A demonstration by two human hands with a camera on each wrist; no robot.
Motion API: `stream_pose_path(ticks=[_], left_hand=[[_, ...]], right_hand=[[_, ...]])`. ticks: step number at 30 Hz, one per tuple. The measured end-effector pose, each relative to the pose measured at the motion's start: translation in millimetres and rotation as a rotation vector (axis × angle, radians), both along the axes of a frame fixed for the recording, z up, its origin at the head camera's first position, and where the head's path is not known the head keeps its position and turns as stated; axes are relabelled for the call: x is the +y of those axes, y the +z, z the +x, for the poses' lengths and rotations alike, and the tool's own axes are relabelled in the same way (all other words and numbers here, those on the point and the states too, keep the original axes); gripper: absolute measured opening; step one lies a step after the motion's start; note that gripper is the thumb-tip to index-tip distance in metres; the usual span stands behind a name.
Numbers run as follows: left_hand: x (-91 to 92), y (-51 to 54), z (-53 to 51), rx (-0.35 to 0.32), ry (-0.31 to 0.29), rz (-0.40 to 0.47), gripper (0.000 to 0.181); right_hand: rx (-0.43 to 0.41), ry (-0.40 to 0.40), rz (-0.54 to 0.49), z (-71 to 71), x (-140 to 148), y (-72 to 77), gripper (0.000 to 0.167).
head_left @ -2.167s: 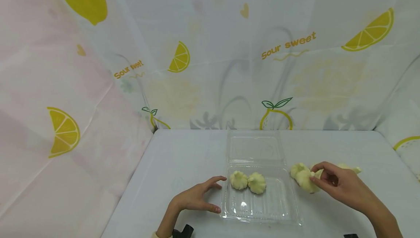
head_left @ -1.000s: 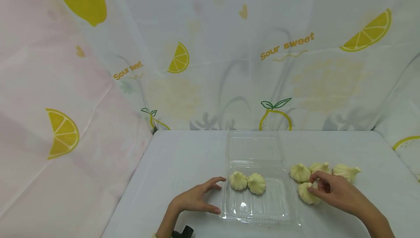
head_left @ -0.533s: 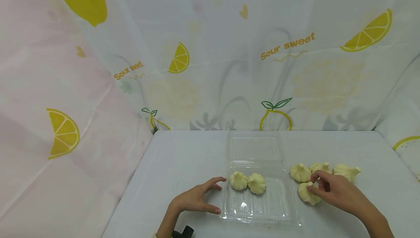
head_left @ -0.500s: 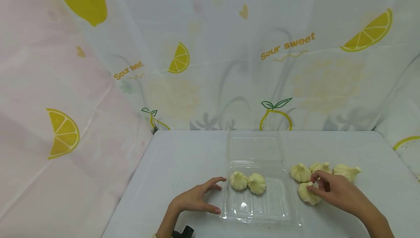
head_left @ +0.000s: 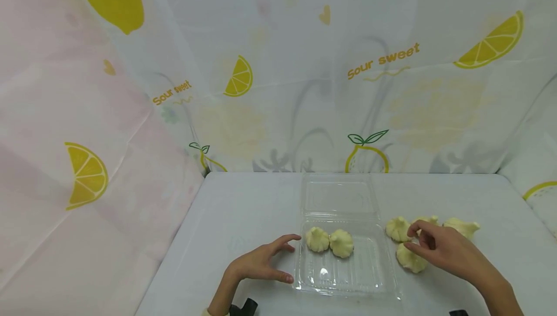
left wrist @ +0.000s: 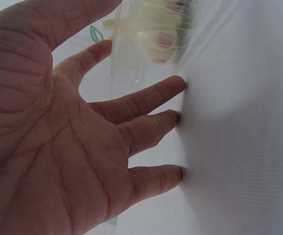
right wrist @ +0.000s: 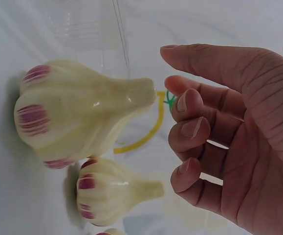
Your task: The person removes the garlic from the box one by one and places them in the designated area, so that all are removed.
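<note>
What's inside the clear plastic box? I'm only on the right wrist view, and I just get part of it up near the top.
Observer: Two garlic bulbs sit side by side in the far left part of the clear plastic box, as the head view shows.
Operator: Okay, and what's over on its left side?
Observer: The left hand, thumb and index finger spread wide near the rim; whether they touch it, I can't tell.
Operator: How many bulbs are outside the box, all told?
Observer: Four bulbs lie on the table to its right.
</note>
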State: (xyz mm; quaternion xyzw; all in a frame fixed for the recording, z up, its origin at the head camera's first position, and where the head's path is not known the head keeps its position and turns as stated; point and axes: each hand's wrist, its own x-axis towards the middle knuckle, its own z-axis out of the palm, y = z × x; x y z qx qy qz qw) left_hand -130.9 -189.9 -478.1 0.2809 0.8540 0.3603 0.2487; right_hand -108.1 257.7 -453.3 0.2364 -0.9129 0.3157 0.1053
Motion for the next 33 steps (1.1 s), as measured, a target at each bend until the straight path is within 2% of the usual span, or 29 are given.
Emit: stream_pose_path(ticks=[12,16,22,33], left_hand=[[0.5,-1.2,-2.4,0.005,-0.014,0.011,0.087],[0.7,-1.0,-2.4,0.005,-0.017,0.011,0.087],[0.6,-0.2,-1.4,-0.003,-0.01,0.009,0.087],[0.3,0.4,-0.4,-0.011,-0.001,0.006,0.088]], right_hand=[[-0.018,0.051,-0.066,-5.9,-24,5.3,0.021],[-0.026,0.08,-0.09,-7.5,-34,4.1,0.02],[-0.011,0.089,-0.088,-9.5,-48,1.5,0.022],[-0.033,0.119,-0.097,-10.9,-76,-5.1,0.017]])
